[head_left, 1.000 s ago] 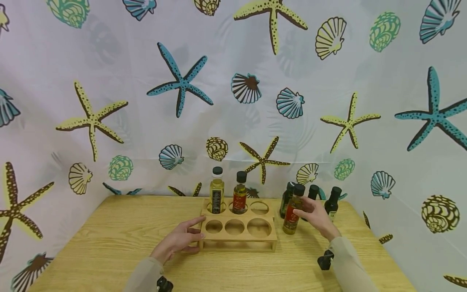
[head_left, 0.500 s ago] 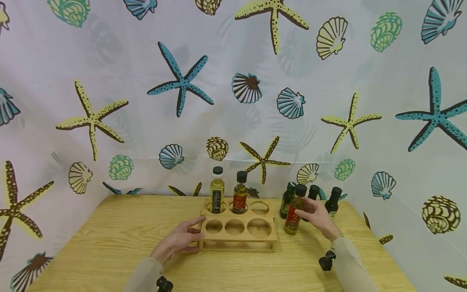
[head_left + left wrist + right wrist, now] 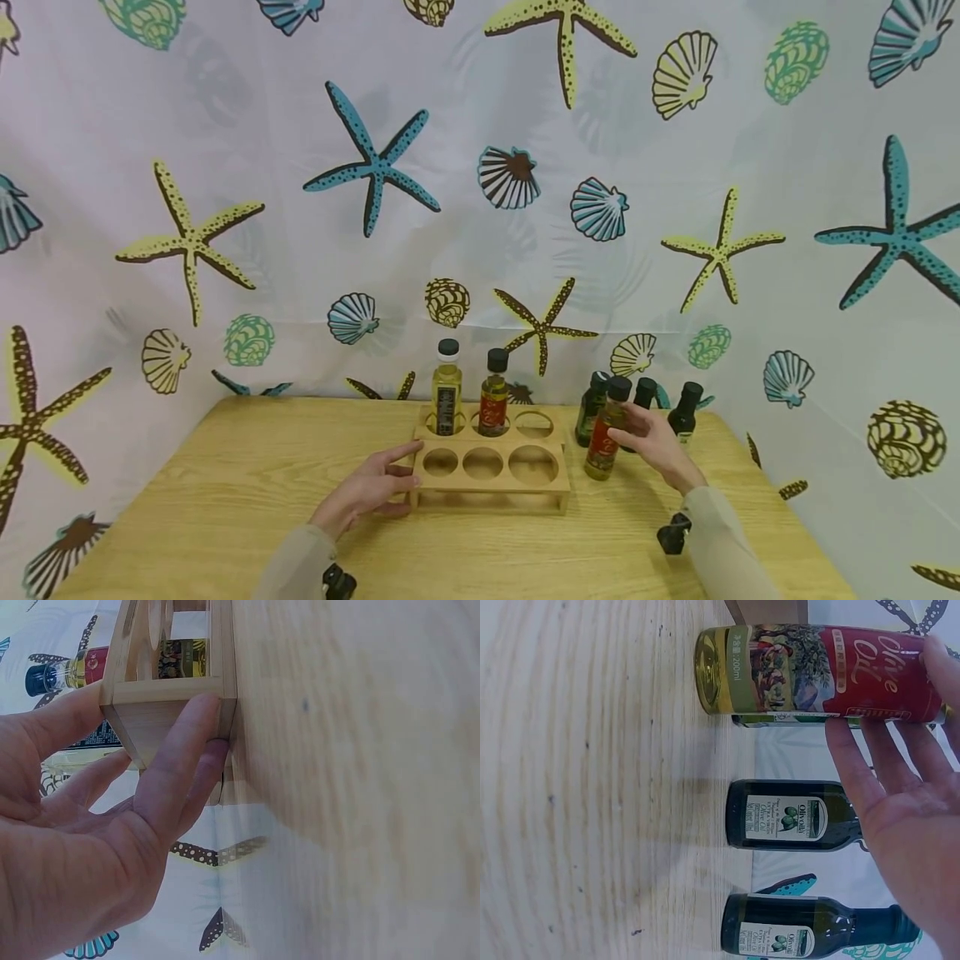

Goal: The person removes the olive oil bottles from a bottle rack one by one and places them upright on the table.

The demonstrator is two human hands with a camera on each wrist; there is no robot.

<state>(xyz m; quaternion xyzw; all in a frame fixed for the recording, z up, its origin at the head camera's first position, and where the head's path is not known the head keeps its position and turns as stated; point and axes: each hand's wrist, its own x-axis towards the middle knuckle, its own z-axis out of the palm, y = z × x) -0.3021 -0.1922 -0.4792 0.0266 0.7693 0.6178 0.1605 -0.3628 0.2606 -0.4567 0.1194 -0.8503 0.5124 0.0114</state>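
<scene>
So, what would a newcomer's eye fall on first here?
Probably the starfish-and-shell backdrop behind the table. Next, the red-labelled bottle held in the right hand, right of the wooden rack, whose back row holds two bottles.

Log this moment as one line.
right hand: holds red-labelled bottle; left hand: touches wooden rack; racked bottles: two, back row

Wooden table (image 3: 480,558) beneath rack (image 3: 491,488) and dark bottles (image 3: 795,815).
</scene>
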